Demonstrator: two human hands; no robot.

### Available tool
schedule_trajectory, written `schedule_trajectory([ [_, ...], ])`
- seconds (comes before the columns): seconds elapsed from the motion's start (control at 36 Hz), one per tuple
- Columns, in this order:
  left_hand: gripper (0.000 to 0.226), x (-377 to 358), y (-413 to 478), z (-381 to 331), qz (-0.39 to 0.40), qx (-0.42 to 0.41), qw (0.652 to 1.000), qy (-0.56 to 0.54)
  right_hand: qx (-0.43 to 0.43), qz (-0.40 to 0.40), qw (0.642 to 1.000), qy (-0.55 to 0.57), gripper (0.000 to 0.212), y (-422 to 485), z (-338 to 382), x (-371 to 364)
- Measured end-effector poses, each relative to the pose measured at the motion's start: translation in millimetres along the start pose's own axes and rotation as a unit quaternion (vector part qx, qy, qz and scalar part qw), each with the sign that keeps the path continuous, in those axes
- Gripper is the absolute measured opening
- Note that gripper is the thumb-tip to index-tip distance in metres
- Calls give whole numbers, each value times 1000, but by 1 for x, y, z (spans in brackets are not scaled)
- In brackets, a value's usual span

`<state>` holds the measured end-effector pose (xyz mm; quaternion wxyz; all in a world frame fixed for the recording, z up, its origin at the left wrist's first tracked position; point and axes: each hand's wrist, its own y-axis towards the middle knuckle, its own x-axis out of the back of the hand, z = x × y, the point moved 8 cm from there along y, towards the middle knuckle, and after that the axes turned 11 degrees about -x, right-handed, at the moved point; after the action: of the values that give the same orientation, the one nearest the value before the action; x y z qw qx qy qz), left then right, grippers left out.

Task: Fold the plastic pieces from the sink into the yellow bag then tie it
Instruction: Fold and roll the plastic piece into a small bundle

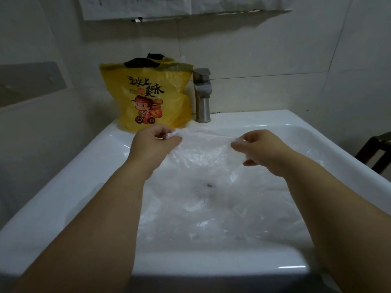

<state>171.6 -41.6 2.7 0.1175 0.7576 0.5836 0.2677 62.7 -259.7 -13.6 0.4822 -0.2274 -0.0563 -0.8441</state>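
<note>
My left hand [155, 142] is over the far left part of the sink [63, 187], fingers curled, thumb and fingertips pinching one upper corner of a clear plastic sheet [203, 149]; my right hand [260, 149] is over the far right part, fingers likewise curled, pinching the opposite upper corner; the top edge of the sheet runs taut between the two hands, and the rest of it hangs down towards the basin. More clear plastic [211, 218] lies crumpled on the basin floor, nearer to me, below and between my forearms; I cannot tell how many separate pieces it makes, nor whether the held sheet touches it; the drain [209, 185] shows dimly as a dark spot through the film. The yellow bag [152, 96] stands upright on the sink's back ledge at the left, against the tiled wall, printed with black characters and a cartoon figure, its mouth gathered at the top with something dark showing there; it is behind my left hand and apart from it. A metal tap [202, 96] stands just beside the bag on its right. A sheet of paper [137, 7] hangs on the wall above; a dark piece of furniture [374, 149] shows at the right edge.
</note>
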Motion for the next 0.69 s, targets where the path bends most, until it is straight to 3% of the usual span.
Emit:
schedule_trajectory([
  [0.14,7,-5,1,0,14,31,998,-54,-21,-2,999,25,21,0,-1,2],
  [0.31,15,-6,0,3,8,54,994,-92,-4,71,981,181,16,-3,6,-12],
  [0.42,35,-9,-1,11,18,91,988,-121,11,44,978,206,48,-3,9,-6],
  [0.47,33,-12,-1,11,19,108,982,-154,21,27,978,206,57,-3,11,-3],
  [0.58,23,-12,0,8,12,101,984,-144,30,14,981,191,61,-2,10,-2],
  [0.69,32,-12,4,2,13,81,979,-184,11,23,984,175,56,2,7,-7],
])
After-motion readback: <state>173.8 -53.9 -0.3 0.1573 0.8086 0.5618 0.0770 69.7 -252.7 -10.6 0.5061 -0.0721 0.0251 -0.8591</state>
